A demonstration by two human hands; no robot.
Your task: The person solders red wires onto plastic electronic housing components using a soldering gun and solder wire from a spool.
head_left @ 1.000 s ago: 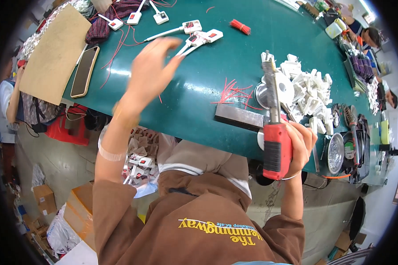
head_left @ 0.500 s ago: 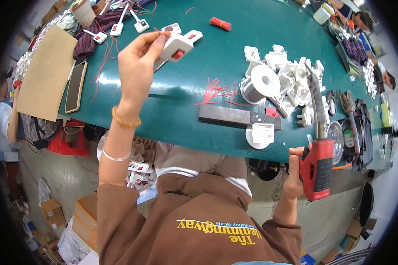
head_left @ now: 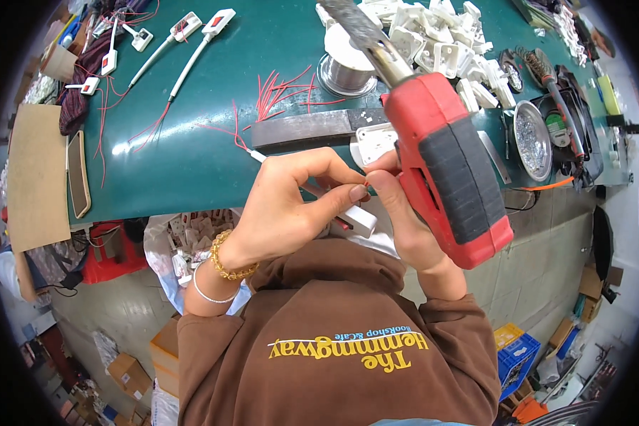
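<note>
My left hand (head_left: 291, 206) is closed around a white corded switch (head_left: 362, 221), whose box pokes out below the fingers. The end of its white cord (head_left: 258, 155) comes out above the knuckles, trailing thin red wires (head_left: 238, 133). Finger and thumb of that hand pinch close to a small red bit, beside the right thumb. My right hand (head_left: 408, 220) is wrapped round a red-and-black soldering gun (head_left: 454, 170), its metal barrel tilted up and to the left. Both hands meet at the near table edge, and the gun hides part of the right fingers.
Cut red wires (head_left: 273, 96) lie by a dark metal bar (head_left: 298, 131). Behind it are a solder spool (head_left: 346, 74) and a pile of white plastic casings (head_left: 440, 35). More corded switches (head_left: 195, 53) lie at the back left. A round metal dish (head_left: 532, 142) stands right.
My left hand has come down from the table's far side to the near edge with the switch. The right hand has raised the soldering gun leftward beside it. The view has shifted.
</note>
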